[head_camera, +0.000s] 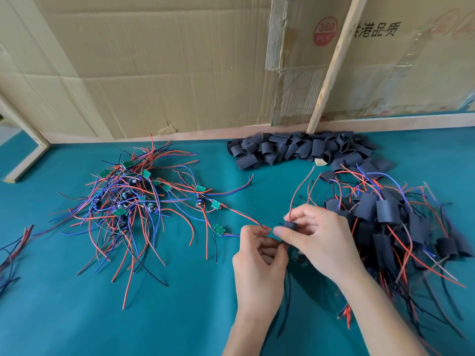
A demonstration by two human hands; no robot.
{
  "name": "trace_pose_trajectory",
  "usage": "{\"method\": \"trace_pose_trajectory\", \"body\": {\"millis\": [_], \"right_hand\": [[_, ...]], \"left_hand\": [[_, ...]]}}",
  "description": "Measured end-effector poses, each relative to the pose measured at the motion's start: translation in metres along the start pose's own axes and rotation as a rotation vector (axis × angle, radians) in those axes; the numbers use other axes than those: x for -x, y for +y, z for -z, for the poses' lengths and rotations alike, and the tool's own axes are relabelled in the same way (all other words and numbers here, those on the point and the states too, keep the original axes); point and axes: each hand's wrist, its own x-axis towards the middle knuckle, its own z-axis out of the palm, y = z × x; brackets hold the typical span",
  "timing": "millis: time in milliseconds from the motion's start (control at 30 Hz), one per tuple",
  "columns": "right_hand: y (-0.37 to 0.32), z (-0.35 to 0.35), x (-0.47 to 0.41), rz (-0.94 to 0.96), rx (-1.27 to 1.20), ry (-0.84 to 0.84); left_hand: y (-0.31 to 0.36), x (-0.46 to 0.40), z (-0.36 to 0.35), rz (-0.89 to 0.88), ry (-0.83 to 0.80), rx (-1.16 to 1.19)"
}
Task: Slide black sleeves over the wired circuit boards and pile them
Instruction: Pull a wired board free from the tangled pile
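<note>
A teal table surface [180, 317] carries all the work items, backed by flattened cardboard sheets [154, 60] standing upright along its far edge, with a wooden strip [331, 65] leaning against them. At left centre lies a tangled heap of unsleeved circuit boards [123, 194], green boards with red, blue and black wires spread outward. At right lies the pile of sleeved boards [390, 227], wires trailing from black covers. Along the far edge, near the foot of the wooden strip, sits a stock of loose black sleeves [303, 149]. A few stray wires [12, 250] reach in from the left edge.

Between the two wired piles, both hands work close together above the table. The right hand [318, 242] pinches a black sleeve [290, 225] between thumb and fingertips. The left hand [259, 255] has its fingers curled, pinching wire ends [264, 228] just beside that sleeve. The board inside is hidden.
</note>
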Motion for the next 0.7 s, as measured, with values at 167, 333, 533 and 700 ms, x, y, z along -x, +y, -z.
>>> {"method": "trace_pose_trajectory", "body": {"millis": [167,333,533,700], "right_hand": [[-0.005,-0.009,0.003,-0.180,-0.224,0.030],[-0.008,-0.012,0.004,-0.229,-0.295,0.017],[-0.007,-0.001,0.003,-0.206,-0.444,-0.225],[-0.006,0.004,0.004,-0.170,-0.391,-0.279]], "left_hand": [[0.000,0.000,0.003,-0.011,0.041,0.074],[0.001,0.001,0.003,-0.068,0.008,0.024],[0.000,0.001,0.005,-0.069,-0.006,0.007],[-0.002,-0.002,0.008,-0.012,-0.021,0.077]]}}
